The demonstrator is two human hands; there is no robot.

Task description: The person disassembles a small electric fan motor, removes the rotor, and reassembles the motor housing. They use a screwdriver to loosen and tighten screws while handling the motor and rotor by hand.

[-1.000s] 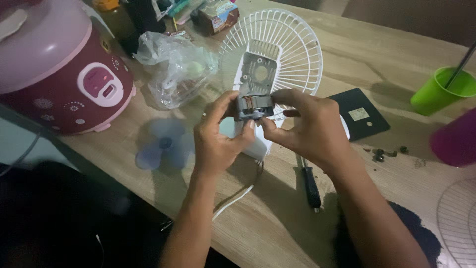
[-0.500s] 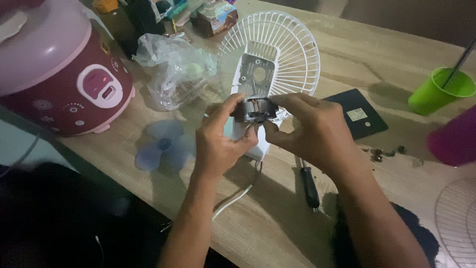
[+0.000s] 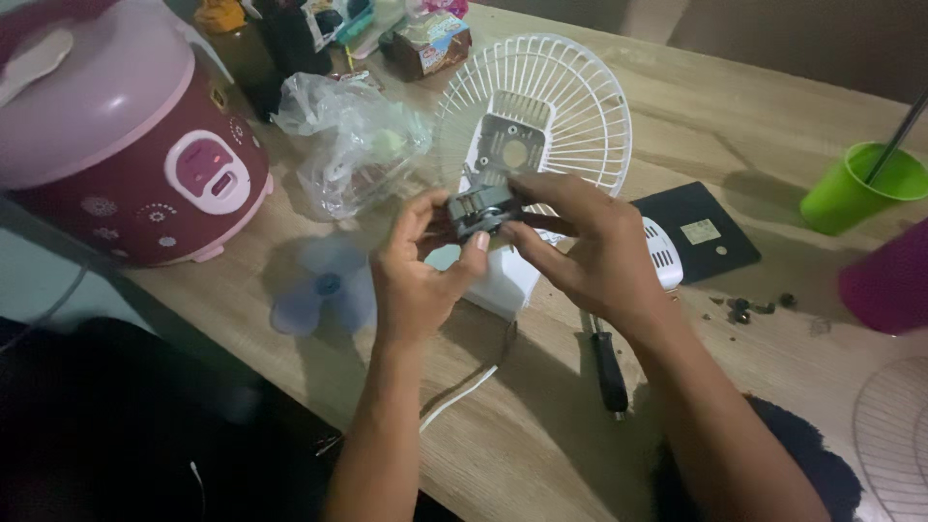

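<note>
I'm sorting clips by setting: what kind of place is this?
Probably a home table used for a repair: a pink rice cooker, a green cup and a taken-apart fan's white grille share the wooden table.

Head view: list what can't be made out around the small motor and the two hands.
- Small motor: its underside and any wiring, hidden by the fingers of the left hand and right hand.
- White fan base: mostly covered by both hands.
- Screwdriver: tip hidden under the right forearm.
- Small dark parts: too small and dim to identify.
- Second grille: cut off by the right edge.
</note>
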